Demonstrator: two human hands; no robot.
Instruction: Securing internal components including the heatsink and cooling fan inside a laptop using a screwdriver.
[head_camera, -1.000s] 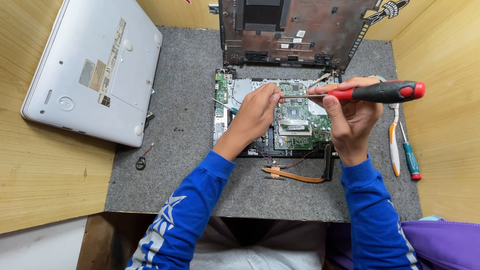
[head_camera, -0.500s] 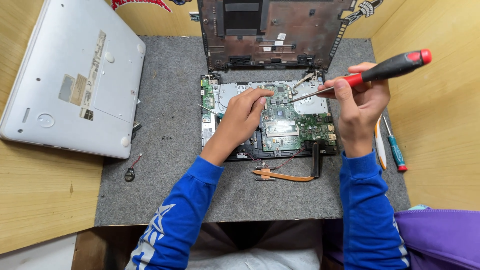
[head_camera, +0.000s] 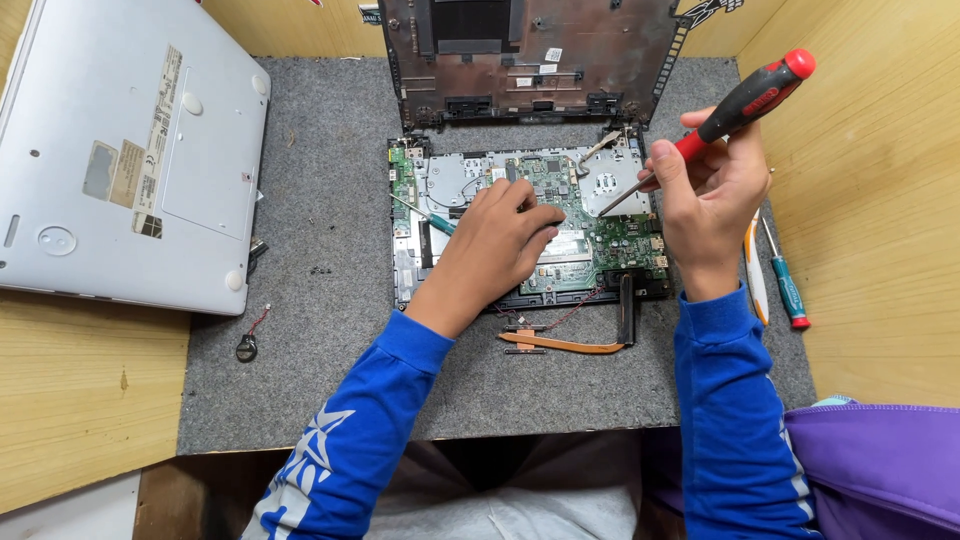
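- Right hand (head_camera: 706, 200) pinching a red-and-black screwdriver (head_camera: 716, 115) by the handle between thumb and fingers, handle tilted up and to the right, metal tip down on the silver plate at the upper right of the open laptop base (head_camera: 528, 228).
- Left hand (head_camera: 497, 245) resting palm down on the green circuit board (head_camera: 590, 225) in the middle of that base, fingers curled and pressed to the board; whether anything is nipped under the fingertips cannot be told.
- Screwdriver tip just to the right of the left hand's fingers, the two hands apart.
- Laptop base lying flat on a grey felt mat (head_camera: 330, 310), holding the circuit board, a thin green strip along its left edge and silver plates at the top (the hinged dark panel (head_camera: 528, 55) standing open behind it).
- Copper heat pipe (head_camera: 565, 344) with a black bar at its right end, loose on the mat just in front of the base, near the left wrist.
- One silver laptop (head_camera: 130, 150) upside down at the left, partly on the mat and partly on the wooden table (head_camera: 80, 390).
- One coin battery (head_camera: 246, 348) on a short wire, on the mat below that laptop.
- Two more tools on the right edge of the mat: one teal-handled screwdriver (head_camera: 788, 285) and one orange-and-white tool (head_camera: 754, 270), side by side next to the right wrist.
- Both sleeves blue; purple cloth (head_camera: 880, 460) at the lower right.
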